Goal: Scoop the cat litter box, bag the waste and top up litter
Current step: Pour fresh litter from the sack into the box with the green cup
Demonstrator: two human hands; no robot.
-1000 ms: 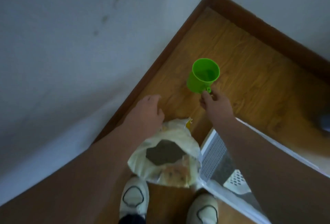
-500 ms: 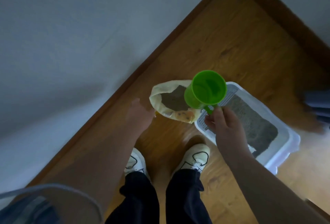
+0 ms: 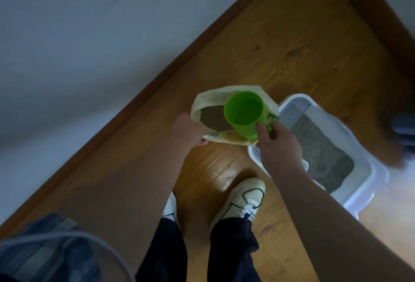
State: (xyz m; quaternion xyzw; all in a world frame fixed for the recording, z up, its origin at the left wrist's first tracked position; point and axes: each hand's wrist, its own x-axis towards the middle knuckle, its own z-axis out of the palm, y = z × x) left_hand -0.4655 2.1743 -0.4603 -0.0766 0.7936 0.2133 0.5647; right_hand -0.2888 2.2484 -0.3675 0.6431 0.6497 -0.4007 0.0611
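The cream, soft-sided bag of grey litter, just beside the white plastic litter box, looks floppy and bottom-heavy. Its rim is probably the best place to hold it so the mouth doesn't fold shut, and the left hand has its fingers curled round the near rim. The right hand pinches the small handle of the stiff, light green plastic cup, which hangs over the bag's mouth and looks empty.

White litter box on wooden floor
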